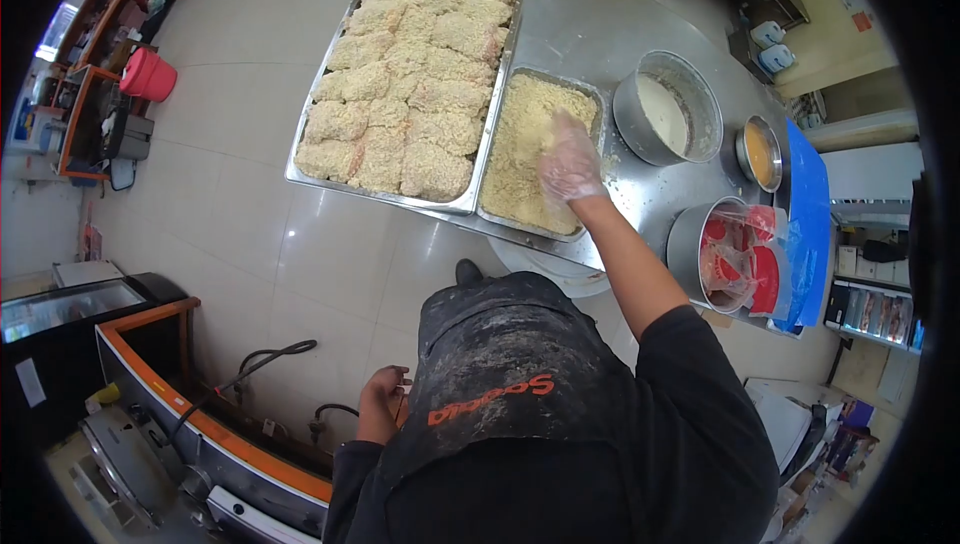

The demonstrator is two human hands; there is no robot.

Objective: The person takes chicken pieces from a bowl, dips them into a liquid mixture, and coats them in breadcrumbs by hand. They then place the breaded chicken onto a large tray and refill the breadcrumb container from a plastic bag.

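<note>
Steel bench (600, 29) carries a large tray (330, 179) packed with breaded cutlets (410, 74); just beside it sits a smaller crumb pan (590, 94). Round flour pot (668, 109), egg bowl (761, 152) and a pot with red bags (735, 254) stand to the right. Gloved right hand (570, 162) presses into the crumbs, fingers spread open. Bare left hand (382, 399) hangs loosely curled beside the apron (500, 364), holding nothing.

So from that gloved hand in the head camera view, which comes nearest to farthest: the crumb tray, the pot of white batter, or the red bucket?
From the gloved right hand:
1. Crumb tray, directly under the hand.
2. Pot of white batter, just to the picture's right on the steel counter.
3. Red bucket, far off on the floor at picture left.
</note>
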